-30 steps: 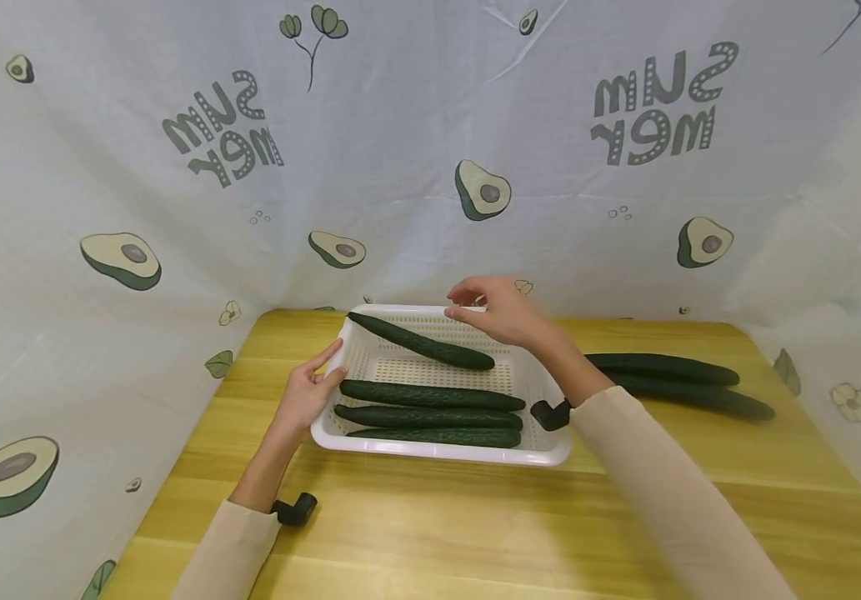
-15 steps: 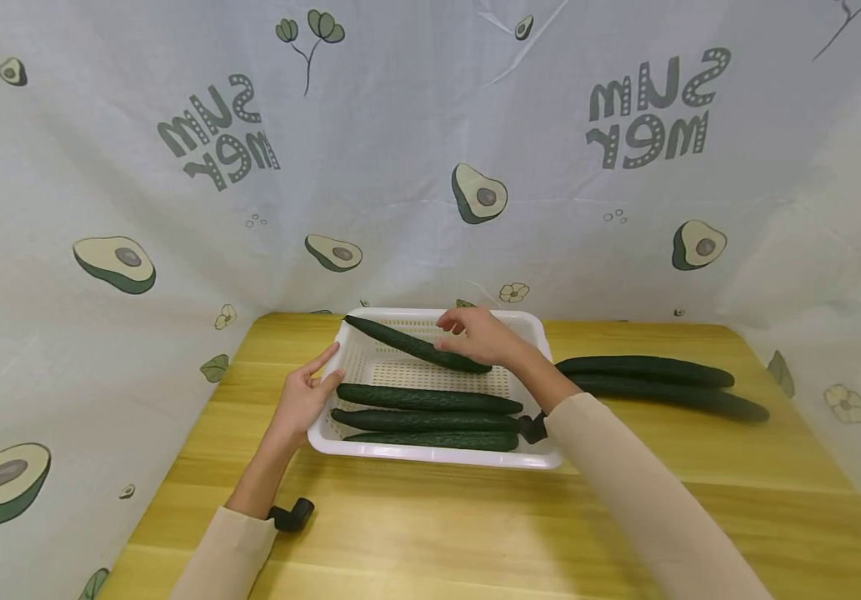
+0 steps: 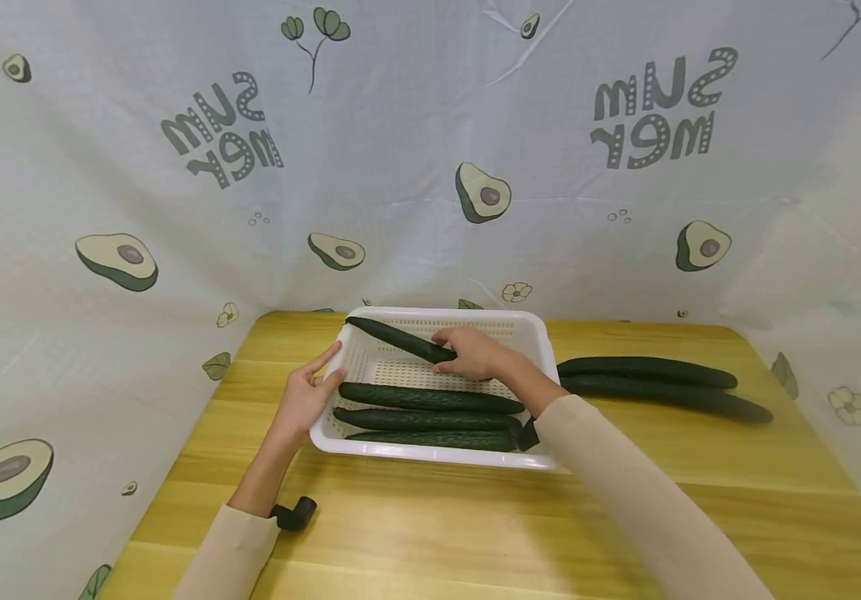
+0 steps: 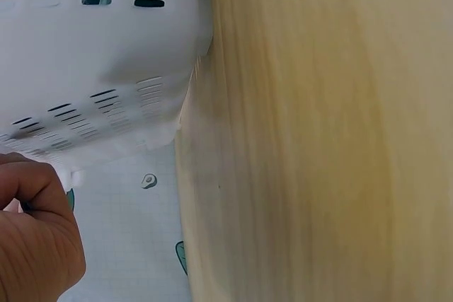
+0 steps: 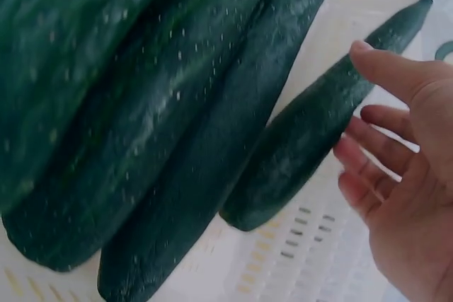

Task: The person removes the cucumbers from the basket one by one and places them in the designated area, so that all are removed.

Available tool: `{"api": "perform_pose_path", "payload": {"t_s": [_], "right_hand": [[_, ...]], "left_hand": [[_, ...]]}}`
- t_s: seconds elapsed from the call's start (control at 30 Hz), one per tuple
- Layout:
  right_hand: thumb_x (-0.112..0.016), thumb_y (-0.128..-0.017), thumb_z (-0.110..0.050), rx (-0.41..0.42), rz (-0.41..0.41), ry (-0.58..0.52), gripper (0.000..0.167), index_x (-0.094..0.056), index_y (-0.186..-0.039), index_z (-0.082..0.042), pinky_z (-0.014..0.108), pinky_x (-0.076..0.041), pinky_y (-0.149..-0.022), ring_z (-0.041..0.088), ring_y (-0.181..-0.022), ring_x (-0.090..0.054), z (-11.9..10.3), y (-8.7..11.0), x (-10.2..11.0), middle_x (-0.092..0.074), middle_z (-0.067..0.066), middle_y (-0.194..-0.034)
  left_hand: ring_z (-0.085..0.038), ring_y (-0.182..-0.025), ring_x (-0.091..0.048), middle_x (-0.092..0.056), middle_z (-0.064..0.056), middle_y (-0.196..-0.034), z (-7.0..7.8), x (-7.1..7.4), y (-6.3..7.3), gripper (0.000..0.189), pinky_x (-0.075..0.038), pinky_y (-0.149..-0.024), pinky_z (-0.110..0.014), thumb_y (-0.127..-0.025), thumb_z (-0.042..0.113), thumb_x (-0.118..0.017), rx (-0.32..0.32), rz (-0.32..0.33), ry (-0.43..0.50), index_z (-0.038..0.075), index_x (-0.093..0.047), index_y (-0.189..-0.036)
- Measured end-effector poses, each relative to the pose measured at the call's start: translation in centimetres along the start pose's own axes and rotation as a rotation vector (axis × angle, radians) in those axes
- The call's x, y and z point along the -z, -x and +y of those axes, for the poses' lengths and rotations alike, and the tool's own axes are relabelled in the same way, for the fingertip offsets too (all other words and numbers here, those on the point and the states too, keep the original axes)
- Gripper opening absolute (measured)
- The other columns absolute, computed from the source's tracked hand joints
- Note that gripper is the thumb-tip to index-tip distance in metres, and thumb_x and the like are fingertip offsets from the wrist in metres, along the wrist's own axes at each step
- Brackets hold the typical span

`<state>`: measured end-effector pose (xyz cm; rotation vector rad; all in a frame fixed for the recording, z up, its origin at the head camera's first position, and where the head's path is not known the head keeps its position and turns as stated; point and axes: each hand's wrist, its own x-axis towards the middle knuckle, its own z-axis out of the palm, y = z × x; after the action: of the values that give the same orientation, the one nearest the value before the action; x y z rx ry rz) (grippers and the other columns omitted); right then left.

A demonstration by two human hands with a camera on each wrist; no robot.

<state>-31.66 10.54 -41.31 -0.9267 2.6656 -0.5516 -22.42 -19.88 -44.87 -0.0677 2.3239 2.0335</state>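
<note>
A white plastic basket (image 3: 430,454) with slotted walls stands on the wooden table. Three cucumbers lie side by side along its near part; one of these cucumbers (image 3: 430,397) is nearest the middle. Farther back lies another cucumber (image 3: 392,335), slanted, its thin tip at the basket's far left corner. My right hand (image 3: 475,352) straddles this cucumber's thicker half, thumb on one side and fingers on the other; the right wrist view shows the thumb (image 5: 386,68) against its edge. My left hand (image 3: 306,400) grips the basket's left rim; its curled fingers (image 4: 32,182) show beside the wall.
Two more cucumbers (image 3: 648,372) lie on the table (image 3: 475,533), just right of the basket. A cloth curtain (image 3: 400,167) with printed avocados hangs behind the table and along its sides. Black wrist mounts (image 3: 295,512) sit on both wrists.
My right hand has come down from above the basket's far rim, moving slightly left and toward me, onto the slanted cucumber. The left hand and the basket have stayed in place.
</note>
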Motion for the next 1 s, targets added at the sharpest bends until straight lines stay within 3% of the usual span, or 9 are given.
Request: {"api": "perform_pose_path", "payload": {"t_s": [0.13, 0.3, 0.5, 0.7, 1.0], "right_hand": [[-0.07, -0.1, -0.033, -0.012, -0.007, 0.046, 0.063, -0.051, -0.149, 0.001, 0.049, -0.044, -0.115, 0.035, -0.136, -0.055, 0.0, -0.2, -0.5, -0.057, 0.018, -0.148], [-0.069, -0.1, -0.034, -0.031, -0.036, 0.079, 0.058, -0.056, -0.145, 0.0, 0.048, -0.049, -0.109, 0.033, -0.128, -0.06, 0.2, -0.4, -0.9, -0.064, 0.017, -0.137], [-0.069, -0.1, -0.032, -0.06, -0.124, 0.042, 0.05, -0.057, -0.142, -0.007, 0.048, -0.05, -0.107, 0.033, -0.127, -0.06, 0.5, -0.4, -1.2, -0.064, 0.016, -0.135], [-0.069, -0.101, -0.023, -0.052, -0.094, 0.021, 0.037, -0.061, -0.133, -0.008, 0.048, -0.052, -0.102, 0.032, -0.121, -0.063, 0.5, -0.2, -1.1, -0.067, 0.016, -0.127], [-0.064, -0.103, -0.022, -0.06, -0.034, 0.013, 0.044, -0.058, -0.141, 0.0, 0.049, -0.05, -0.108, 0.035, -0.129, -0.058, 0.3, 0.5, 0.3, -0.062, 0.019, -0.138]], "left_hand": [[-0.024, -0.067, -0.076, -0.073, -0.009, -0.066, 0.0, -0.1, 0.0, 0.054, -0.063, -0.061, -0.036, -0.104, 0.019, -0.062, 0.003, 0.007, 0.015, 0.029, -0.049, -0.155], [-0.021, -0.064, -0.074, -0.069, -0.003, -0.059, 0.0, -0.2, 0.0, 0.054, -0.063, -0.062, -0.036, -0.104, 0.02, -0.062, 0.008, 0.005, 0.017, 0.031, -0.049, -0.155], [-0.025, -0.071, -0.076, -0.072, -0.007, -0.065, -0.1, -0.2, -0.1, 0.054, -0.064, -0.065, -0.036, -0.104, 0.019, -0.062, 0.007, 0.005, 0.03, 0.029, -0.049, -0.155], [-0.021, -0.067, -0.075, -0.069, -0.003, -0.061, -0.2, -0.2, -0.1, 0.053, -0.063, -0.065, -0.036, -0.104, 0.021, -0.062, 0.005, 0.006, 0.024, 0.031, -0.049, -0.154], [-0.016, -0.06, -0.07, -0.072, -0.006, -0.066, -0.1, -0.2, 0.0, 0.053, -0.062, -0.061, -0.033, -0.104, 0.022, -0.063, 0.005, 0.009, 0.027, 0.032, -0.049, -0.154]]}}
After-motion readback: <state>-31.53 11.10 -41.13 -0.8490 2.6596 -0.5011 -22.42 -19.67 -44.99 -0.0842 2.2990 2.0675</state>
